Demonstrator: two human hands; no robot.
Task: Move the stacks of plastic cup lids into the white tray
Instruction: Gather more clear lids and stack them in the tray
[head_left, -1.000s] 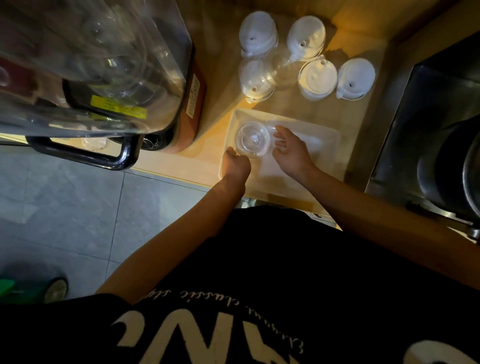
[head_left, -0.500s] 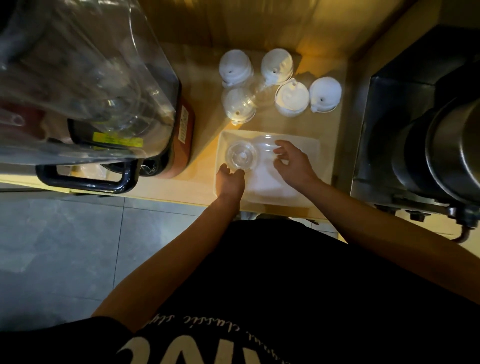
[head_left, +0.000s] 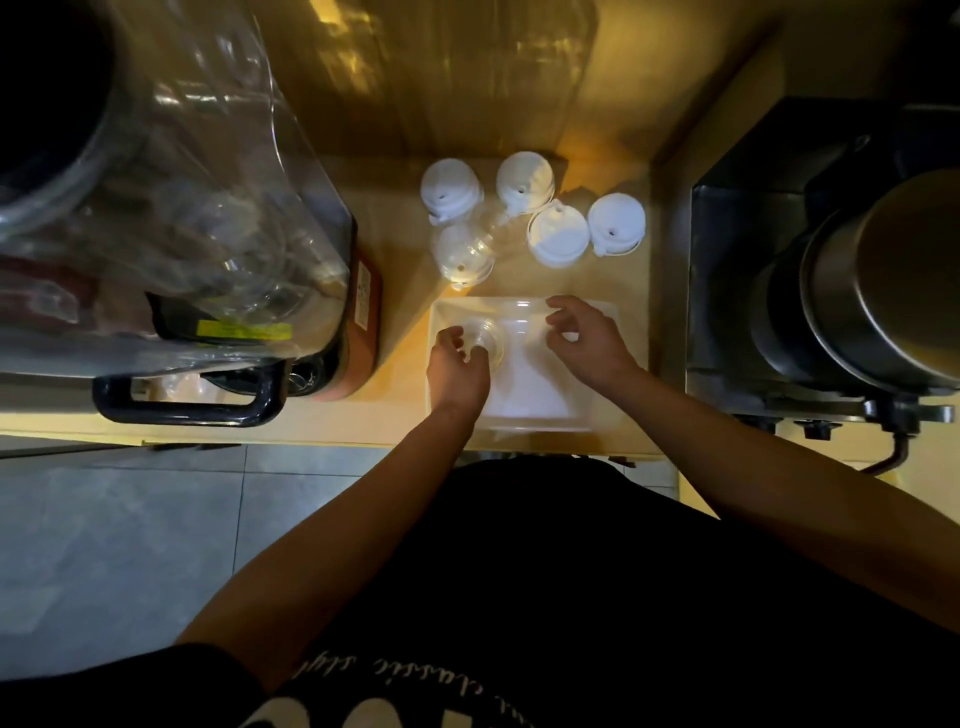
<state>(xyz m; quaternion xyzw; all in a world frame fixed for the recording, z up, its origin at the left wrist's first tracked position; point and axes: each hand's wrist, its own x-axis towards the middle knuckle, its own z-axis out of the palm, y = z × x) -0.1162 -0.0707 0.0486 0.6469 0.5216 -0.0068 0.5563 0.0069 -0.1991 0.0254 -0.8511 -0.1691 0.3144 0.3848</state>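
A: Starting at the left, what crowds that side?

B: A big clear blender jug (head_left: 156, 208), sitting on the tabletop (head_left: 400, 405). It leaves only a narrow working area beside it, which is probably why the white tray (head_left: 535, 400) sits right at the front edge, close to the person.

A: And the left hand (head_left: 457, 364)?

B: Its fingers are curled round the near side of a clear lid stack (head_left: 485, 338), which stands inside the tray at the far left corner. I'd judge it is tucked into that corner to keep the rest of the tray floor free for more stacks.

A: The right hand (head_left: 587, 338)?

B: It hovers over the tray's right half with the fingers loosely bent and spread, pinching nothing I can make out. It looks ready to steady the stack or to reach further.

A: What is left to move?

B: Beyond the tray's far rim, on the tabletop, are four white lid stacks (head_left: 558, 234) and a second clear stack (head_left: 462, 254), bunched close together. A dark metal machine (head_left: 831, 286) walls off the right side.
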